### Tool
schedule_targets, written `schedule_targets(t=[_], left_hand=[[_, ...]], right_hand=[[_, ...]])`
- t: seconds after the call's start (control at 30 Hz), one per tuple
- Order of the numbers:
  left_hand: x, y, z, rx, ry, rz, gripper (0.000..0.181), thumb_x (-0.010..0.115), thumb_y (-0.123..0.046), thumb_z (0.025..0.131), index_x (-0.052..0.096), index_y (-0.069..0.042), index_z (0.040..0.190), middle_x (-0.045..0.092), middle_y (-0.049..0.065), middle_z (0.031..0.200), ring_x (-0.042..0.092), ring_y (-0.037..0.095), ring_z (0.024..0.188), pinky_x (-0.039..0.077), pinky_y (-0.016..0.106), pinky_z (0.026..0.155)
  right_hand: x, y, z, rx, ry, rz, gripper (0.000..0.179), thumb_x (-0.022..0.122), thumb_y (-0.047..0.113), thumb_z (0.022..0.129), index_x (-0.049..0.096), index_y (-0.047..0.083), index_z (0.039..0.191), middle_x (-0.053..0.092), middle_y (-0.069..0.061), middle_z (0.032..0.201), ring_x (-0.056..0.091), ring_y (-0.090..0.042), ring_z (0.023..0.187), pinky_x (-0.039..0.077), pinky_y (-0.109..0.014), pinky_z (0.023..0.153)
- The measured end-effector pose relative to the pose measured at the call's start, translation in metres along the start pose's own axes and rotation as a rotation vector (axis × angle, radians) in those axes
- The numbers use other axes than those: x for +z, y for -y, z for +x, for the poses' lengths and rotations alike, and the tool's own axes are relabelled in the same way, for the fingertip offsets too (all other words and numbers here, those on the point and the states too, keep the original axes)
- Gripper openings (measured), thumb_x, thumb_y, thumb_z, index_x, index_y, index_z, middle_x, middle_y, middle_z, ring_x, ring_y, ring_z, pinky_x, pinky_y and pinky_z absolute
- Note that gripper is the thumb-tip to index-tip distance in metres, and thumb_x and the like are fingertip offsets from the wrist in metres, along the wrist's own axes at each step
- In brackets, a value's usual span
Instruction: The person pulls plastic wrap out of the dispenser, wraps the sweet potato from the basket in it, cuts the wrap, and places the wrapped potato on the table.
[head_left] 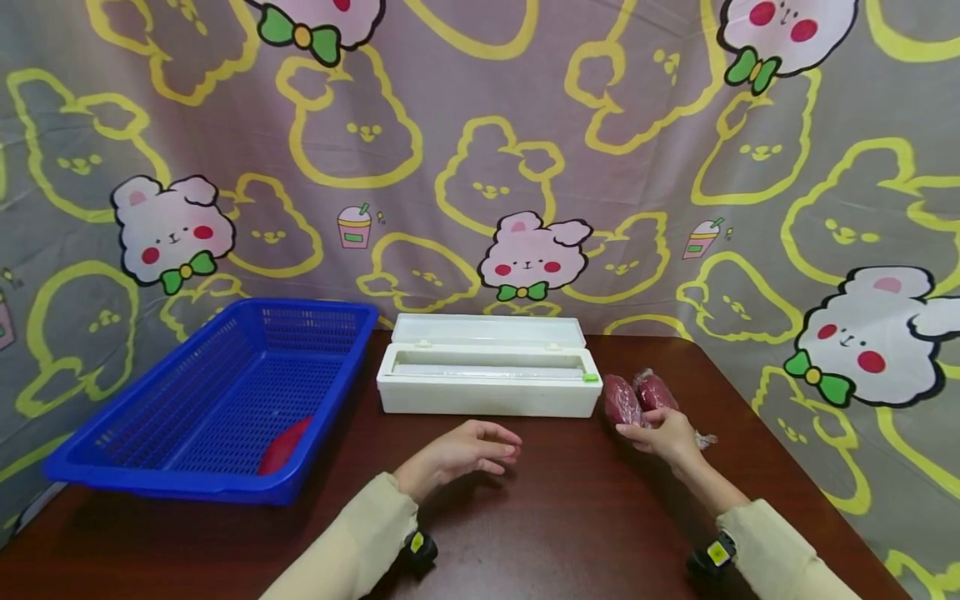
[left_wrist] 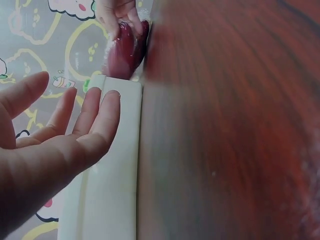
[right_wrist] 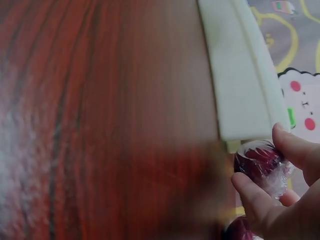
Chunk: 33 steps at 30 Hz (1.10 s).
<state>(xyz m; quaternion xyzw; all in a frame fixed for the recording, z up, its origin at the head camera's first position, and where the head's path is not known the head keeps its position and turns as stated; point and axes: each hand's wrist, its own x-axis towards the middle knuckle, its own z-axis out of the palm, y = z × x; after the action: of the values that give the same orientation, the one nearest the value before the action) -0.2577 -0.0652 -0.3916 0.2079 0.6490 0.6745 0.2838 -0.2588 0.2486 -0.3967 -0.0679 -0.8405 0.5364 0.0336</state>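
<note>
At the right end of the table, my right hand (head_left: pixel 669 435) pinches a dark red oblong thing wrapped in cling film (head_left: pixel 622 402). In the right wrist view, thumb and forefinger sit on either side of this wrapped piece (right_wrist: pixel 257 164), by the dispenser's end. A second wrapped dark red piece (head_left: pixel 656 390) lies beside it, partly behind the hand. My left hand (head_left: pixel 461 454) holds nothing, its fingers loosely bent above the table in front of the white cling film dispenser (head_left: pixel 487 397). The dispenser's lid (head_left: pixel 487 331) is up, and a roll of film (head_left: pixel 487 372) shows inside.
On the left stands a blue plastic basket (head_left: pixel 326 442) with a red piece (head_left: pixel 285 447) in its near corner. A green tab (head_left: pixel 590 377) marks the dispenser's right end. Behind the brown table (head_left: pixel 555 517) hangs a patterned cloth (head_left: pixel 420 108).
</note>
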Motion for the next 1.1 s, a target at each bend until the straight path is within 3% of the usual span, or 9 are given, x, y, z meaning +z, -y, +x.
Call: schedule_targets(t=[0.33,0.43,0.6,0.67,0.73,0.83,0.9,1.0,1.1], left_hand=[[-0.005,0.003,0.000,-0.012,-0.003,0.009,0.033,0.050,-0.003,0.090,0.045,0.018,0.115,0.053,0.029,0.113,0.057,0.023,0.093,0.049,0.036,0.076],[-0.006,0.003,-0.001,-0.016,-0.018,0.022,0.033,0.051,-0.003,0.089,0.047,0.017,0.115,0.053,0.028,0.112,0.058,0.024,0.094,0.049,0.035,0.074],[-0.009,0.002,-0.002,-0.009,-0.046,0.084,0.034,0.054,-0.006,0.088,0.049,0.015,0.114,0.055,0.027,0.111,0.057,0.029,0.097,0.050,0.036,0.073],[-0.013,0.001,-0.004,0.016,-0.096,0.191,0.033,0.056,-0.008,0.087,0.051,0.013,0.112,0.056,0.024,0.108,0.058,0.029,0.093,0.050,0.035,0.071],[-0.018,-0.002,-0.005,0.088,-0.176,0.426,0.030,0.059,-0.009,0.085,0.056,0.010,0.108,0.058,0.019,0.104,0.057,0.028,0.092,0.048,0.034,0.072],[-0.026,-0.009,-0.010,0.162,-0.392,0.848,0.024,0.063,-0.012,0.082,0.061,0.001,0.102,0.060,0.010,0.099,0.057,0.025,0.089,0.046,0.035,0.073],[-0.032,-0.017,-0.013,0.191,-0.533,1.042,0.021,0.064,-0.012,0.079,0.062,-0.002,0.099,0.063,0.009,0.093,0.058,0.024,0.088,0.046,0.036,0.073],[-0.041,-0.029,-0.016,0.204,-0.656,1.101,0.020,0.067,-0.010,0.076,0.063,-0.004,0.095,0.065,0.007,0.082,0.061,0.021,0.076,0.047,0.034,0.066],[-0.050,-0.037,-0.017,0.206,-0.720,1.131,0.021,0.069,-0.012,0.075,0.064,-0.005,0.094,0.064,0.003,0.072,0.059,0.016,0.066,0.046,0.031,0.059]], right_hand=[[0.003,-0.003,0.005,-0.019,0.065,-0.102,0.065,0.074,0.019,0.074,0.041,-0.022,0.110,0.046,-0.033,0.098,0.063,-0.030,0.067,0.052,-0.035,0.055],[0.002,0.001,0.004,-0.032,0.083,-0.165,0.068,0.075,0.024,0.072,0.042,-0.021,0.111,0.054,-0.027,0.089,0.062,-0.027,0.064,0.052,-0.034,0.052],[-0.003,0.008,0.001,-0.107,0.115,-0.361,0.081,0.076,0.031,0.070,0.037,-0.024,0.115,0.057,-0.032,0.091,0.061,-0.029,0.068,0.052,-0.035,0.052],[-0.005,0.014,-0.001,-0.172,0.101,-0.479,0.081,0.075,0.035,0.070,0.040,-0.024,0.113,0.057,-0.034,0.094,0.061,-0.033,0.074,0.052,-0.039,0.057],[-0.006,0.021,-0.003,-0.235,0.072,-0.573,0.073,0.074,0.035,0.071,0.046,-0.020,0.111,0.058,-0.031,0.093,0.060,-0.034,0.078,0.051,-0.040,0.061],[-0.005,0.034,-0.004,-0.334,0.014,-0.631,0.057,0.073,0.032,0.073,0.056,-0.014,0.104,0.062,-0.025,0.089,0.059,-0.032,0.077,0.050,-0.040,0.063],[-0.002,0.043,-0.002,-0.390,-0.016,-0.612,0.046,0.073,0.026,0.074,0.061,-0.010,0.100,0.063,-0.020,0.085,0.058,-0.027,0.072,0.050,-0.038,0.060],[0.005,0.053,0.003,-0.459,-0.040,-0.570,0.034,0.072,0.020,0.075,0.065,-0.006,0.095,0.065,-0.015,0.080,0.056,-0.020,0.066,0.049,-0.032,0.057],[0.016,0.059,0.010,-0.459,0.007,-0.470,0.030,0.070,0.016,0.078,0.063,-0.006,0.097,0.064,-0.014,0.074,0.056,-0.018,0.055,0.047,-0.029,0.048]])
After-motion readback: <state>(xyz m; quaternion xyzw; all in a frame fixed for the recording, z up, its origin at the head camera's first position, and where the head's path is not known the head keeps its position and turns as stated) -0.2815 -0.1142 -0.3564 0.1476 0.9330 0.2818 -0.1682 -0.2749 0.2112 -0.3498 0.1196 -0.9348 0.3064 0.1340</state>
